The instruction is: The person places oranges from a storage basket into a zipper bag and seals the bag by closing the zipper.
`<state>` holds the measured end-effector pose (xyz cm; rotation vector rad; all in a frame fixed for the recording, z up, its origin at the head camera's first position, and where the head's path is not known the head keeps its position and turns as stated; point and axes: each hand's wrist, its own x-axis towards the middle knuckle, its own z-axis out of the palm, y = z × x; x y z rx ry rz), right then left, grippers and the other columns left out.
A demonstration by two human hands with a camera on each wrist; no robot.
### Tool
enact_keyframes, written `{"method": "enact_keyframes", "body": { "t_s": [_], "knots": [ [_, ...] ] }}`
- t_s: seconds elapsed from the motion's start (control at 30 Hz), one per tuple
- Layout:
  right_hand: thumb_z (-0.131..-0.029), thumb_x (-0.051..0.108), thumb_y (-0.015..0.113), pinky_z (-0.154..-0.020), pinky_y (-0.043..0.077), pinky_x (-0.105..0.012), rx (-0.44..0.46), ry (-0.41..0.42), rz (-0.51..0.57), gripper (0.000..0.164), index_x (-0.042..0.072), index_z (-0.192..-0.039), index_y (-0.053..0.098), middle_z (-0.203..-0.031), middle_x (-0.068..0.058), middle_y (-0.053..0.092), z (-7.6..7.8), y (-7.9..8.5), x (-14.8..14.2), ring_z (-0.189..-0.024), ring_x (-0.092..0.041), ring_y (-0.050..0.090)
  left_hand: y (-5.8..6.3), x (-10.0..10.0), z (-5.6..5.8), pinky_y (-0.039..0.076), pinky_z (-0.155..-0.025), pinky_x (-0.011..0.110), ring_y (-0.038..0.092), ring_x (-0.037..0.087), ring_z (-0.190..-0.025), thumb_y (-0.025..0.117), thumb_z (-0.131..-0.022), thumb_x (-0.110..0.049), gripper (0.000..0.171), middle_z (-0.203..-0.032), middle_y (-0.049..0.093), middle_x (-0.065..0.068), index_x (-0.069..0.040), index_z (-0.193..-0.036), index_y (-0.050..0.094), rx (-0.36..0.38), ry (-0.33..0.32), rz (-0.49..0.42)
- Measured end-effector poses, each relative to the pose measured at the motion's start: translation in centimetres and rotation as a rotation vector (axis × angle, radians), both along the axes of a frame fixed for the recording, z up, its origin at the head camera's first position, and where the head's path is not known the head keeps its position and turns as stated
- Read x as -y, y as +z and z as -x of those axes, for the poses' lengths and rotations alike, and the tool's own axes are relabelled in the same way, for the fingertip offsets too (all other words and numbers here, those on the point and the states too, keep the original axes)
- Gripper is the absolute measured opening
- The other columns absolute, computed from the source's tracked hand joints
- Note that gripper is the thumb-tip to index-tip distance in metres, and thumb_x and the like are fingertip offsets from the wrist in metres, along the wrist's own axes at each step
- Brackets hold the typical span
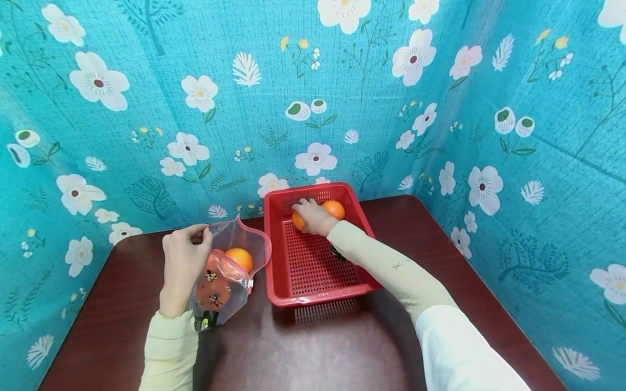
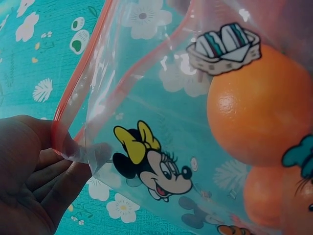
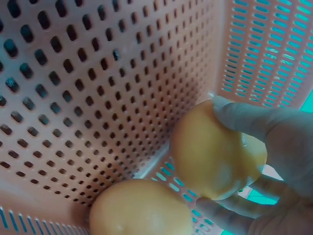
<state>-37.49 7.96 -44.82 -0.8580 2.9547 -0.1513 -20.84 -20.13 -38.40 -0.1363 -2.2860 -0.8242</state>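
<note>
A clear zip bag [image 1: 230, 298] with cartoon prints and a pink-red zip edge stands on the table at the left, its mouth spread. Several oranges [image 2: 259, 107] show inside it. My left hand [image 1: 188, 260] pinches the bag's rim between thumb and fingers. Inside the red plastic basket [image 1: 323, 297], my right hand [image 1: 315, 217] grips an orange [image 3: 210, 152], thumb on one side and fingers curled on the other. Another orange [image 1: 334, 209] lies beside it in the basket, close to the perforated wall.
The dark wooden table [image 1: 337, 353] carries both bag and basket. Blue flowered cloth [image 1: 254, 108] hangs behind and along both sides. The basket's raised rim stands between the right hand and the bag.
</note>
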Motion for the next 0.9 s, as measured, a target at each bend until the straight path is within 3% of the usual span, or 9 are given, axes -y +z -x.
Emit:
{"method": "enact_keyframes", "body": {
  "t_s": [0.17,0.37,0.67,0.77,0.9],
  "knots": [
    [-0.087,0.022,0.081,-0.11,0.046,-0.046,-0.035,0.033,0.069,0.07,0.007,-0.146,0.049,-0.144,-0.014,0.052,-0.1,0.5,0.1,-0.129,-0.031,0.049,0.0,0.0,0.0,0.059,-0.064,0.053,0.072,0.032,-0.063,0.069,-0.089,0.002,0.012,-0.076,0.074,0.021,0.009,-0.092,0.077,-0.005,-0.004,-0.001],
    [-0.084,0.024,0.085,-0.103,0.051,-0.042,-0.007,0.02,0.189,0.075,0.009,-0.148,0.049,-0.143,-0.011,0.053,-0.7,1.5,0.4,-0.123,-0.029,0.051,0.0,0.1,-0.1,0.059,-0.061,0.042,0.071,0.03,-0.062,0.07,-0.089,0.001,0.011,-0.075,0.074,0.02,0.009,-0.091,0.078,-0.004,0.005,0.006],
    [-0.083,0.031,0.085,-0.097,0.054,-0.041,-0.012,0.069,0.313,0.076,0.009,-0.147,0.049,-0.141,-0.009,0.054,-2.2,3.4,0.8,-0.117,-0.025,0.055,-0.1,0.1,-0.2,0.059,-0.063,0.049,0.071,0.033,-0.064,0.07,-0.088,0.001,0.011,-0.077,0.073,0.021,0.009,-0.093,0.077,0.0,0.002,-0.008],
    [-0.083,0.031,0.085,-0.097,0.054,-0.039,-0.027,0.078,0.34,0.075,0.01,-0.146,0.05,-0.139,-0.008,0.056,-2.5,3.7,0.9,-0.116,-0.022,0.055,-0.2,0.2,-0.2,0.058,-0.063,0.025,0.072,0.032,-0.064,0.07,-0.088,0.002,0.011,-0.077,0.074,0.021,0.009,-0.093,0.077,0.002,0.001,-0.017],
    [-0.084,0.031,0.083,-0.097,0.053,-0.037,-0.048,0.108,0.387,0.072,0.01,-0.145,0.05,-0.136,-0.005,0.058,-3.1,4.1,1.0,-0.115,-0.019,0.057,-0.3,0.3,-0.3,0.038,-0.062,0.0,0.072,0.032,-0.063,0.071,-0.088,0.001,0.011,-0.076,0.073,0.021,0.009,-0.093,0.077,-0.002,-0.001,-0.023]
  ]
}}
